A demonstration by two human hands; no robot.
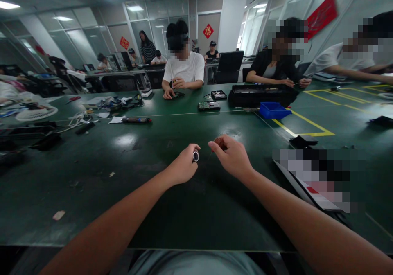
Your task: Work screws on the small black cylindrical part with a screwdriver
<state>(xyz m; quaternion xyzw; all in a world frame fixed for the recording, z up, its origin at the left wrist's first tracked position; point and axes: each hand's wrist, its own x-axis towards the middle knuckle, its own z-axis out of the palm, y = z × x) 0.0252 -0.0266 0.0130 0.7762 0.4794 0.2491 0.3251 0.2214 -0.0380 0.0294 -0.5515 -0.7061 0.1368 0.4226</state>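
Observation:
Above the green table, my left hand (183, 165) is closed around a small cylinder (195, 156) whose silvery ring end and dark hollow face to the right. Most of that cylinder is hidden by the fingers. To its right, with a small gap between the hands, my right hand (231, 154) pinches a bundle of thin copper-coloured wire (218, 140). A fine strand seems to hang from it towards the left hand. Both forearms reach in from the near edge.
A screwdriver-like tool (136, 120) lies beyond my hands, with hard drives (209, 106) and a blue tray (274, 110) farther right. Cables and parts (116, 102) pile up at left. A blurred flat object (313, 185) lies near my right forearm. Several people sit across the table.

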